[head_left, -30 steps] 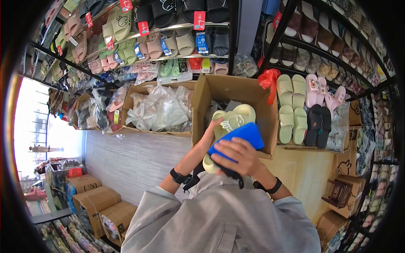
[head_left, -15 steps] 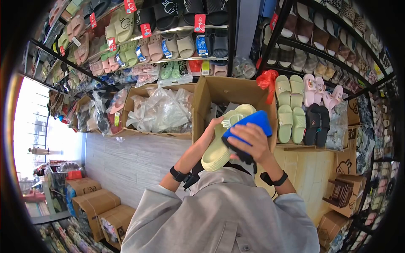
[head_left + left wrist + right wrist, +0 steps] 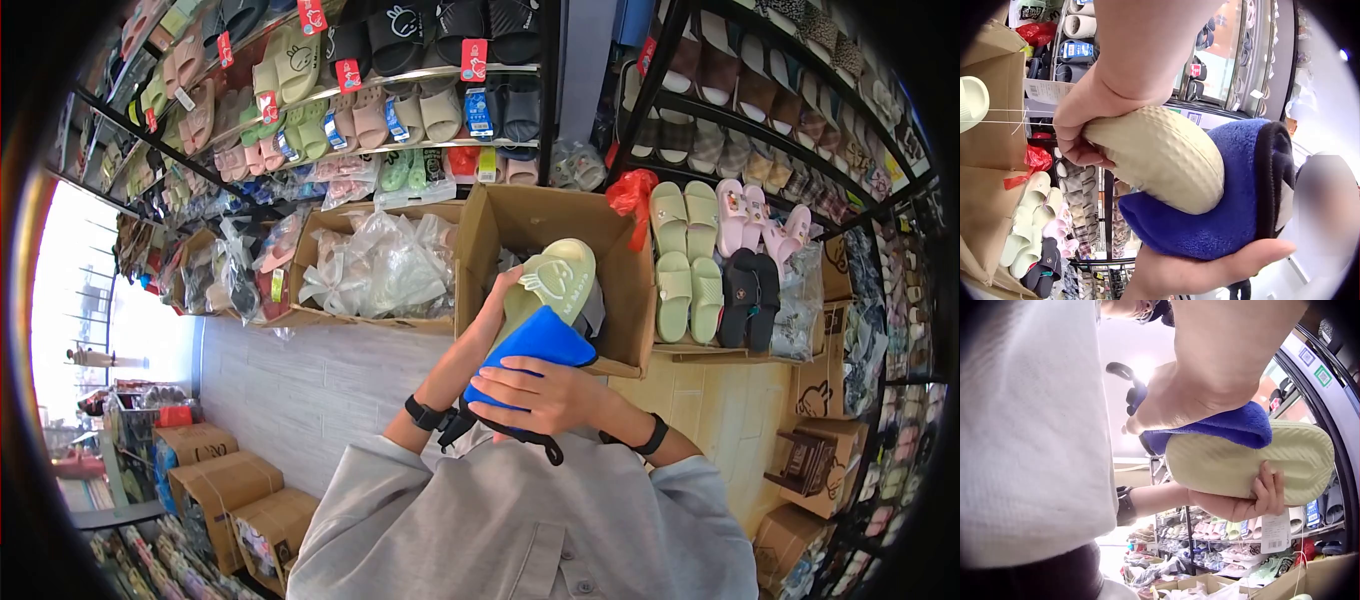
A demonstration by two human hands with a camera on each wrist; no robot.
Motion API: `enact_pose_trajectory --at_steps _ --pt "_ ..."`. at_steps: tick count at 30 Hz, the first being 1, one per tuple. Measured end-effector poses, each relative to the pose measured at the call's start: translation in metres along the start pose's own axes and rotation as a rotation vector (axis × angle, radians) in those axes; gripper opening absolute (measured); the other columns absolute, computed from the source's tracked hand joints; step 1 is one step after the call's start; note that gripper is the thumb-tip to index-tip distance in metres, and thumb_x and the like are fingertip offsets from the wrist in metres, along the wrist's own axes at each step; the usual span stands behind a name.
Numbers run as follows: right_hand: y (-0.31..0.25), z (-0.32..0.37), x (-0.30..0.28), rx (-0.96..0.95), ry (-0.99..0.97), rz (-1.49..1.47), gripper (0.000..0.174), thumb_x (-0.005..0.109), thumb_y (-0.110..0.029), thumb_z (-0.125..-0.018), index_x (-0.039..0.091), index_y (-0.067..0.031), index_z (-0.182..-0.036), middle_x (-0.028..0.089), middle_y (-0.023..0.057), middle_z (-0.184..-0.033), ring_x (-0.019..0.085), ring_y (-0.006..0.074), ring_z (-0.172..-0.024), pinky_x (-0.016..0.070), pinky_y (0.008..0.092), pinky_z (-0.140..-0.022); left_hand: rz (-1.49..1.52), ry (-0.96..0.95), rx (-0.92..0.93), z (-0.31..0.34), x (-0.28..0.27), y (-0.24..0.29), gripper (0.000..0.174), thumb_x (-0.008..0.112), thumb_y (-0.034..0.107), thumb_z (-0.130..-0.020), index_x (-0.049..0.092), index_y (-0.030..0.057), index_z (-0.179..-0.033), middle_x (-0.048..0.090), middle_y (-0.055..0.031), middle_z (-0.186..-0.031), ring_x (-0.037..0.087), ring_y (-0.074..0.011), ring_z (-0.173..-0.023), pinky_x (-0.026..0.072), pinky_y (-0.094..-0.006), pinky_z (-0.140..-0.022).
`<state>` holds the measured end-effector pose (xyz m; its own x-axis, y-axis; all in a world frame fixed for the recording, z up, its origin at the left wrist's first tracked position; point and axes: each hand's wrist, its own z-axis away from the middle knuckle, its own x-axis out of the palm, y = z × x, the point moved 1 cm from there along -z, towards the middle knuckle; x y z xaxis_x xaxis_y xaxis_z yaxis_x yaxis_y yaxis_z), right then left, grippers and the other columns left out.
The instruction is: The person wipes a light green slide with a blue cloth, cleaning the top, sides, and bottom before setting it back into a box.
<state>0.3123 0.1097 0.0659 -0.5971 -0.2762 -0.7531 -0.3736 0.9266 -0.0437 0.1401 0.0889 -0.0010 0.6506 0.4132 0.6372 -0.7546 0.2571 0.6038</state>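
Plush blue cloth meets pale slide slipper, both hands engaged

The pale yellow-green moulded slide slipper (image 3: 557, 290), with a white rabbit outline and raised lettering on its strap, is held in the air in front of the person, its strap end out over an open cardboard box and its heel end toward the body. A royal-blue plush cloth (image 3: 540, 340) with black edging and a black loop covers the heel end and touches it. The step in hand looks like wiping the slipper down, with the heel being worked.

The left hand (image 3: 488, 318) grips the slipper's side, thumb up near the strap and fingers curled under the sole. The right hand (image 3: 550, 395) clasps the cloth, its fingers laid together over the top and its thumb on the other side.

A further pass would call for the left hand to keep the slipper steady while the right slides the cloth along it; turning the slipper would call for a fresh grip. The white barcode tag (image 3: 1275, 534) near the left fingers could snag the cloth, as could the thin white strings (image 3: 1022, 111) running toward a second pale slipper (image 3: 974, 100).

Beyond are the brown cardboard box (image 3: 540, 210), light green slippers (image 3: 675, 295) and dark slippers (image 3: 750, 290) to its right, and bagged stock in clear plastic (image 3: 390, 260) to its left.
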Motion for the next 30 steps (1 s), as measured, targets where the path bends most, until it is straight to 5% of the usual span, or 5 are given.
enact_pose_trajectory --at_steps 6,12,15,23,30 --pt "0.031 0.022 -0.015 0.18 0.038 -0.067 0.048 0.07 -0.05 -0.101 0.074 -0.0164 -0.136 0.071 0.0075 -0.14 0.067 0.0239 -0.131 0.0506 0.0444 -0.115 0.067 -0.121 -0.009 -0.002 -0.004 0.001 0.059 0.057 0.055 -0.108 0.063 0.0091 -0.144 0.074 -0.0104 -0.129 0.071 -0.0245 -0.115 0.0556 -0.0402 -0.106" --pt "0.072 0.047 -0.022 0.476 0.173 0.003 0.057 0.087 -0.042 -0.086 0.075 -0.0129 -0.133 0.073 0.009 -0.137 0.069 0.0312 -0.127 0.0518 0.0522 -0.113 0.016 -0.133 -0.068 0.006 0.0 0.002 0.063 0.055 0.057 -0.108 0.06 0.0092 -0.148 0.072 -0.0116 -0.135 0.072 -0.0248 -0.117 0.0574 -0.0406 -0.105" --pt "0.07 0.044 -0.021 0.511 0.2 0.019 0.055 0.086 -0.043 -0.087 0.076 -0.0129 -0.132 0.073 0.0093 -0.136 0.069 0.0314 -0.126 0.0521 0.0526 -0.112 0.03 -0.103 -0.079 0.007 0.003 0.002 0.063 0.055 0.059 -0.107 0.061 0.0098 -0.146 0.072 -0.0118 -0.133 0.074 -0.0243 -0.11 0.06 -0.0396 -0.099" --pt "0.013 0.009 -0.011 0.182 0.104 -0.061 0.051 0.074 -0.05 -0.097 0.075 -0.0147 -0.134 0.071 0.008 -0.139 0.068 0.0256 -0.129 0.0513 0.0453 -0.113 0.026 -0.036 -0.008 -0.002 0.014 0.01 0.061 0.055 0.059 -0.108 0.064 0.0092 -0.141 0.073 -0.0094 -0.13 0.074 -0.0218 -0.108 0.0599 -0.0378 -0.097" --pt "0.032 0.027 -0.013 0.211 0.111 -0.05 0.051 0.075 -0.048 -0.096 0.075 -0.0158 -0.136 0.072 0.0073 -0.138 0.069 0.0258 -0.129 0.0525 0.0446 -0.112 -0.005 -0.069 0.023 -0.001 0.006 0.009 0.064 0.054 0.058 -0.108 0.06 0.0079 -0.148 0.072 -0.011 -0.135 0.073 -0.0231 -0.115 0.058 -0.0388 -0.103"
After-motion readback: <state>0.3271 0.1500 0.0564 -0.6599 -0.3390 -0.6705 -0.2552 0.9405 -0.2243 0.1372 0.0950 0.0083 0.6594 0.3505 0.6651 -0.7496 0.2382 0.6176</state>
